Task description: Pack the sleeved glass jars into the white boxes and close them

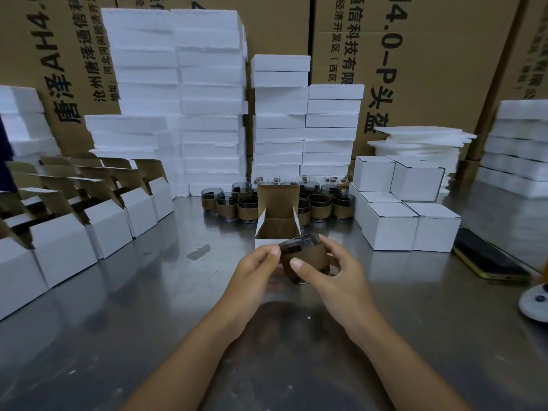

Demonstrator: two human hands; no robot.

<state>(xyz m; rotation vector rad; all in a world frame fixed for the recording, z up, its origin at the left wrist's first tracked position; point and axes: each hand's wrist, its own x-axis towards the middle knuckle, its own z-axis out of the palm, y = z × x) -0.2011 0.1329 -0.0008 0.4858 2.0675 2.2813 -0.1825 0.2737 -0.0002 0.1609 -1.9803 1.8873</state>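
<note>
A dark glass jar in a brown cardboard sleeve [308, 261] is held tilted just above the steel table, in front of an open white box [277, 223] whose lid stands upright. My left hand [256, 269] pinches the jar's left side near the rim. My right hand [335, 272] grips its right side, thumb across the sleeve. Behind the box stands a cluster of several more sleeved jars [318, 204].
Several open white boxes [89, 215] line the left side. Closed white boxes [406, 203] are stacked at the right. White foam slabs [207, 99] and big cartons rise behind. A phone [486, 258] lies at the right; a white round object [538, 301] sits at the table's right edge.
</note>
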